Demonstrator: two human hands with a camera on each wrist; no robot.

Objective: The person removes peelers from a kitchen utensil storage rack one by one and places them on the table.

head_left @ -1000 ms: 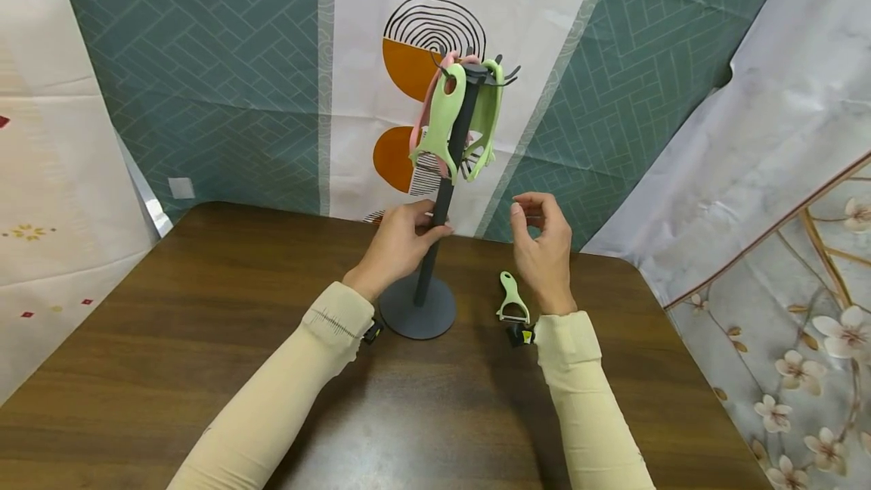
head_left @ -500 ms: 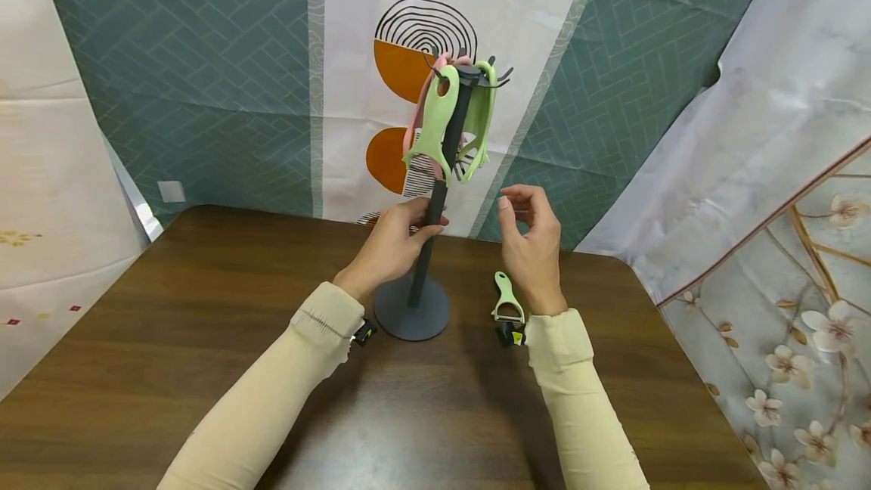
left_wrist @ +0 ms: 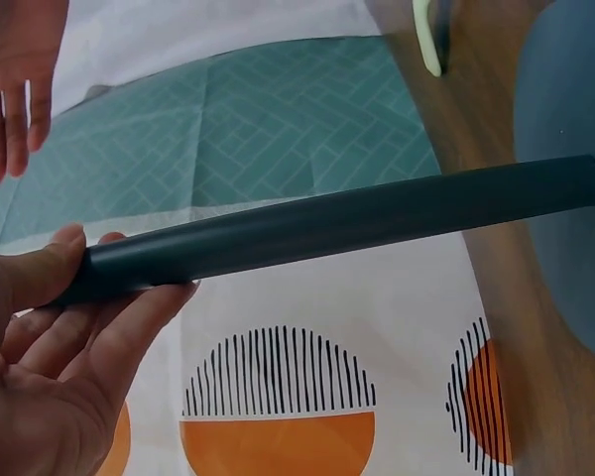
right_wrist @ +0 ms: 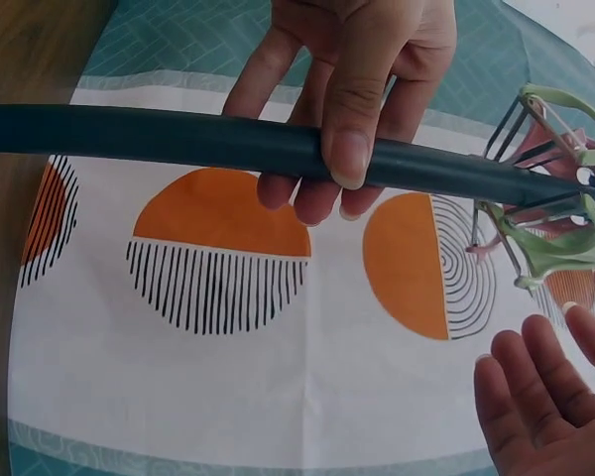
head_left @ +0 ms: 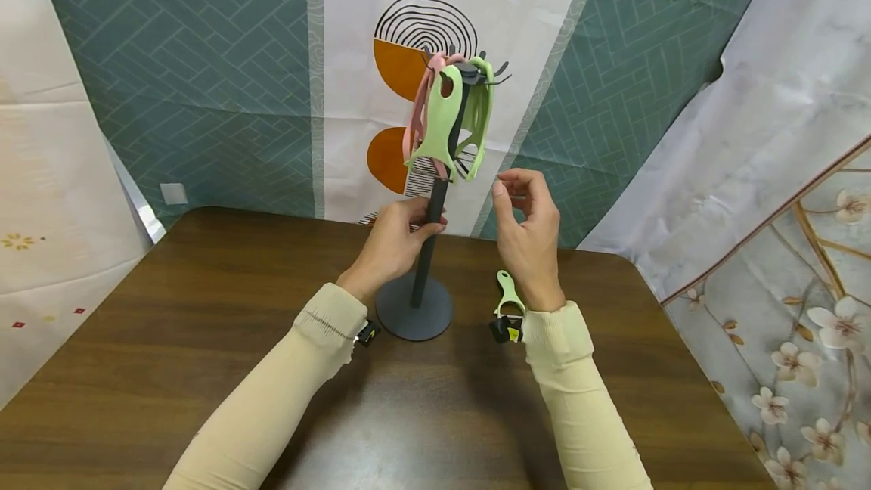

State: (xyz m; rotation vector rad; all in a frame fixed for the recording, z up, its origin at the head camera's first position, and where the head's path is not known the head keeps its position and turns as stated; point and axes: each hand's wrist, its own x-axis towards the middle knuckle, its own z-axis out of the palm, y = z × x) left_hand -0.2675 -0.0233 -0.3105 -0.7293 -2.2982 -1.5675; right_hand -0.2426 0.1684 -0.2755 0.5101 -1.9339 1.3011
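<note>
My left hand (head_left: 386,246) grips the dark grey pole (head_left: 424,263) of an upright hook stand, thumb in front and fingers behind. The same grip on the pole shows in the left wrist view, left hand (left_wrist: 64,372). From the stand's top hang a green peeler (head_left: 441,121) in front, another green peeler (head_left: 484,108) at the right, and pink ones (head_left: 413,116) behind, partly hidden. To the right of the stand, my right hand (head_left: 527,237) is raised with loosely bent fingers and holds nothing. In the right wrist view, the right hand (right_wrist: 545,397) is below the hanging peelers.
One green peeler (head_left: 506,287) lies on the brown wooden table (head_left: 224,308), just left of my right wrist and partly covered by the wrist camera (head_left: 506,328). The stand's round base (head_left: 413,321) rests on the table. Patterned cloth (head_left: 231,97) hangs close behind.
The top of the stand has turned slightly with its peelers, so more of the pink shows. My right hand has risen a little and come slightly closer to the stand. My left hand still grips the pole.
</note>
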